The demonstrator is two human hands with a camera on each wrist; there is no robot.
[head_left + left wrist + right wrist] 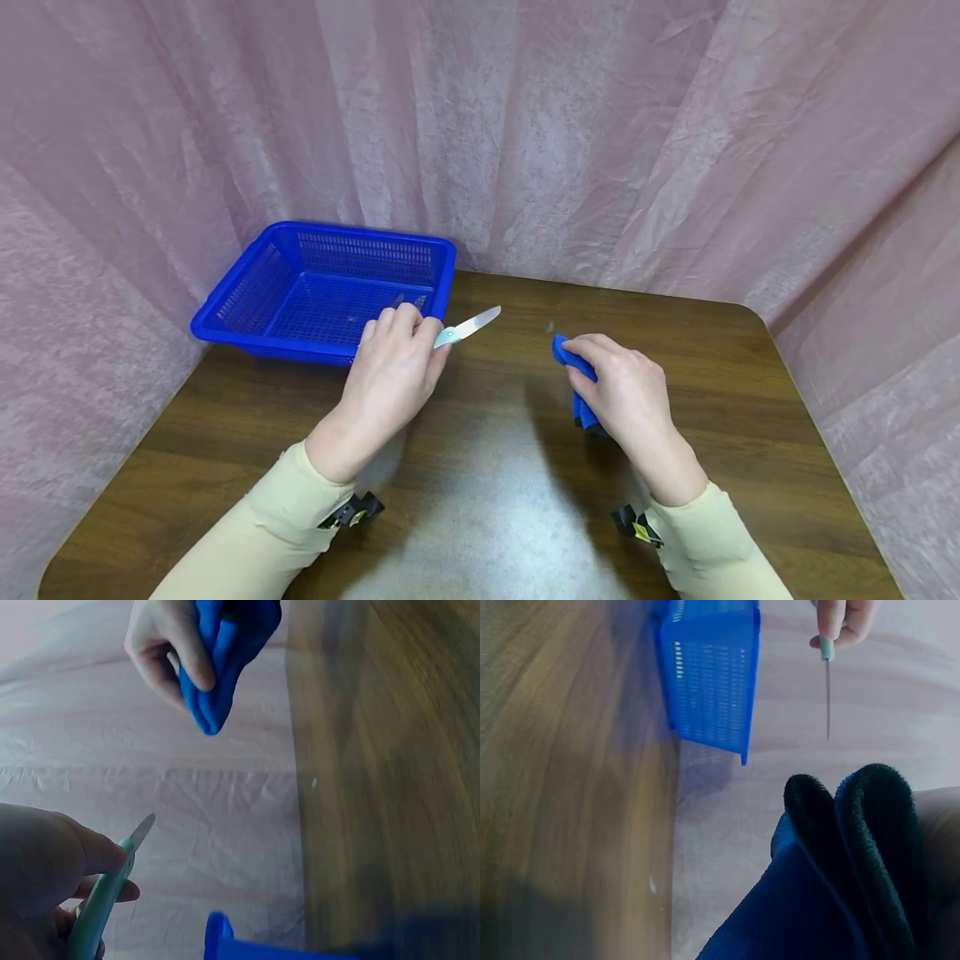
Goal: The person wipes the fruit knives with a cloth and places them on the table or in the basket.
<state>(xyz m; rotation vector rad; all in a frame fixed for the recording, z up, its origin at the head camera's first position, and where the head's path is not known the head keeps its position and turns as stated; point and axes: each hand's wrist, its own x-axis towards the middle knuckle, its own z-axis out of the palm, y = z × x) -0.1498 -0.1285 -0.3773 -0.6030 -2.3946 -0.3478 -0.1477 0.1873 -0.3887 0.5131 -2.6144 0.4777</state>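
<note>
My left hand (393, 362) grips a small folding knife by its mint-green handle (101, 907), near the basket's front right corner. The blade (480, 321) is swung out and points right and away from me in the head view. In my right hand (626, 383) is a folded blue cloth (583, 392), pinched between thumb and fingers, with dark edging at its lower end. The right wrist view shows the cloth's thick folds (870, 847) up close. Knife and cloth are apart, both held above the table. Much of the knife handle is hidden by the left fingers in the head view.
A blue plastic basket (322, 346) with slotted walls stands at the back left of the brown wooden table (480, 392). Small patterned items (408, 300) show inside its right end. A tiny pale mark (551, 327) lies on the tabletop. Pink curtains (525, 150) hang behind and at both sides.
</note>
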